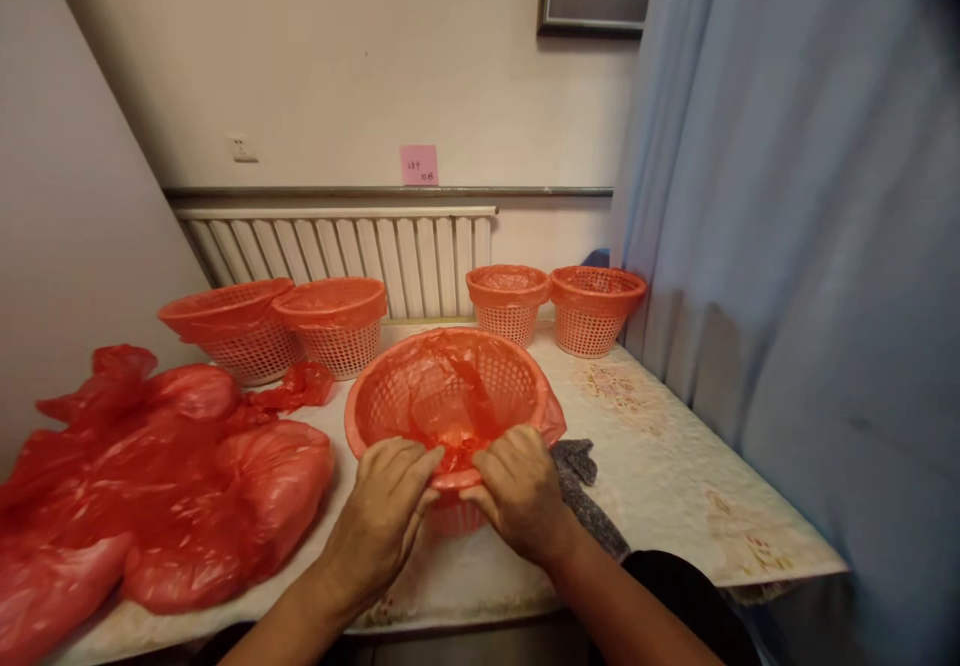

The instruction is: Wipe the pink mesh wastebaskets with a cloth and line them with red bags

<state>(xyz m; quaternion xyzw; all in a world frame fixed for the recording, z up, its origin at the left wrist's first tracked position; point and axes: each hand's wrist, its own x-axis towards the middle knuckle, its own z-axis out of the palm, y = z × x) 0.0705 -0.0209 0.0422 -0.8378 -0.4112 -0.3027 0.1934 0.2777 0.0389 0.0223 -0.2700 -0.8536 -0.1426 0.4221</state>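
A round plastic basket (375,386) stands near the front of the table, with a thin red plastic bag (465,396) spread inside it and over part of its rim. My left hand (390,506) pinches the bag at the near rim, fingers on top and thumb beneath. Just to its right, my right hand (521,491) grips the same near edge, with its thumb below the rim. Between the two hands the red film is bunched up. A dark grey speckled cloth (589,506) lies beside the basket, partly behind my right hand.
A large heap of red bags (180,476) covers the table's left side. Two bag-lined baskets (334,331) stand at the back left, two more (510,301) at the back right. A blue curtain (765,246) hangs along the right edge of the patterned tablecloth (675,456).
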